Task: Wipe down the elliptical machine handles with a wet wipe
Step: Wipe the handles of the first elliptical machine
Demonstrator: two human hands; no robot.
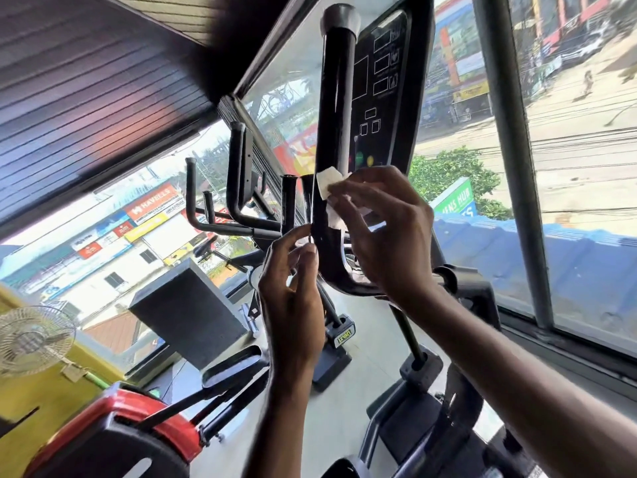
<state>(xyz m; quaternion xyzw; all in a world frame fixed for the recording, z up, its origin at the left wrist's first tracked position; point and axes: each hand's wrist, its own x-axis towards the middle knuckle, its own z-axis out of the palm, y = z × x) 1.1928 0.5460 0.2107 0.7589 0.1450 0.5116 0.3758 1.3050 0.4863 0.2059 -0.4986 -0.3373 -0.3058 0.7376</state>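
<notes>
Your right hand (382, 232) grips the wet wipe (327, 188) in curled fingers and presses it against the upright black handle (336, 98), low on its shaft just above the bend. Your left hand (293, 281) pinches a thin white strip (313, 215) at the handle's left edge; what it is, you cannot tell. The console (382, 84) stands just behind.

- Handle (336, 98), centre of the frame: smooth, glossy black surface with light streaks.
- End cap (339, 15) at its top: grey, matt, plastic-like.
- Wet wipe (327, 186): thin, white, cloth-like sheet, crumpled.
- Console panel (382, 98): glossy black plastic.
</notes>
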